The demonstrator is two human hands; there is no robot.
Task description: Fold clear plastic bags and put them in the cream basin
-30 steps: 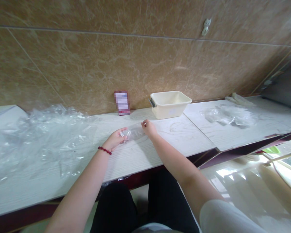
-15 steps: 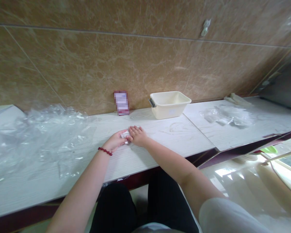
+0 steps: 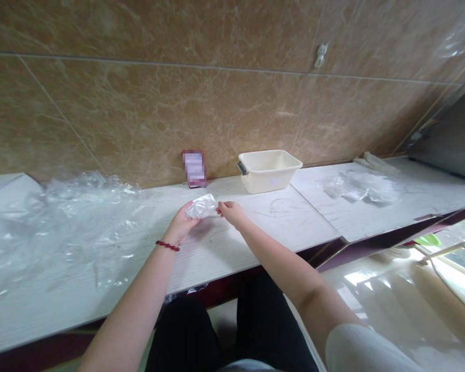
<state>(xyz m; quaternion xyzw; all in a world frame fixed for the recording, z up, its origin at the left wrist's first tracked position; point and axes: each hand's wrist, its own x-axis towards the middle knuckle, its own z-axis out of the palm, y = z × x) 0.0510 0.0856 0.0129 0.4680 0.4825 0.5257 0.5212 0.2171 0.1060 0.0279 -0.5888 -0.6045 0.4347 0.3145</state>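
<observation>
Back from on top of our left hand, our right hand [image 3: 232, 213] has drawn away, and the small clear plastic bag [image 3: 201, 206] now shows between the two, bunched into a loose wad just above the worktop [image 3: 232, 258]. Our left hand [image 3: 182, 225] is grasping its left end, fingers curled around the film. Our right fingertips [image 3: 220, 206] meet its right corner, but we cannot tell whether they pinch it or only touch it. With film this thin, a light hold at the edges seems best, since a hard squeeze would set the creases and leave them harder to smooth.

A red bead bracelet [image 3: 167, 246] circles our left wrist. Further left, a heap of crumpled clear film [image 3: 73, 222] lies near that hand, and more clear film [image 3: 356, 187] lies well off to the right. Beyond the hands, a cream plastic tub [image 3: 269, 170] and a card with a blurred face [image 3: 194, 168] stand against the brown marble-look wall tiles [image 3: 217, 103].
</observation>
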